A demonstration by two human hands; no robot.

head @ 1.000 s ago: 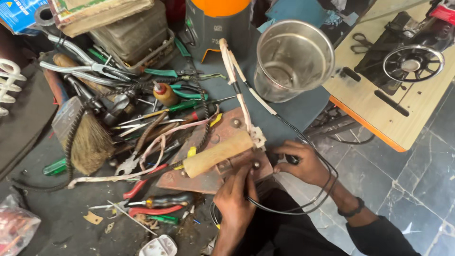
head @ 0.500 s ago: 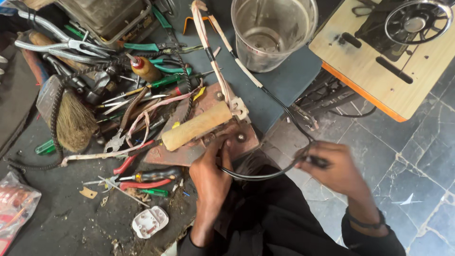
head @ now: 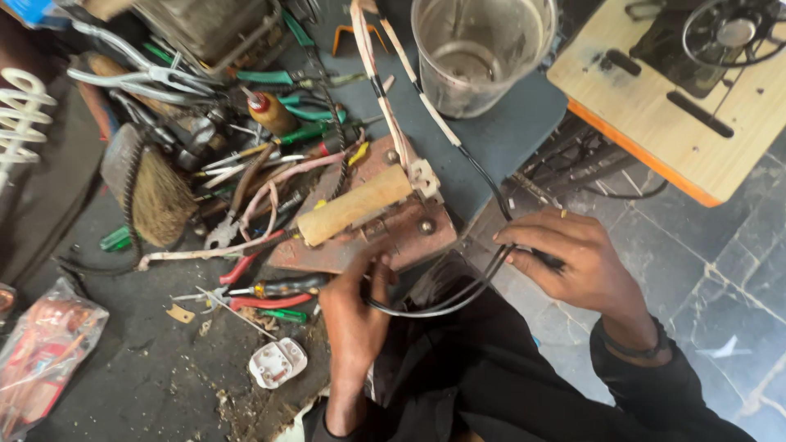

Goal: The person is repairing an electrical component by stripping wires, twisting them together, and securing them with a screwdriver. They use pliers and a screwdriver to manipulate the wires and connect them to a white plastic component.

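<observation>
Fingers of the right hand (head: 585, 266) pinch a black cable (head: 458, 299) that loops across the lap to the left hand (head: 354, 315), whose grip closes on its other end at the edge of the surface (head: 147, 376). Cable looks gathered but unconnected, I'd judge; the rusty plate with the wooden handle (head: 356, 205) sits at twelve o'clock, untouched, pliers (head: 270, 288) at nine.

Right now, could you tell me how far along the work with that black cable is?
Mid-job. The black cable is looped between the left hand and right hand. Its white end still runs onto the rusty plate. Pliers lie unused nearby.
</observation>
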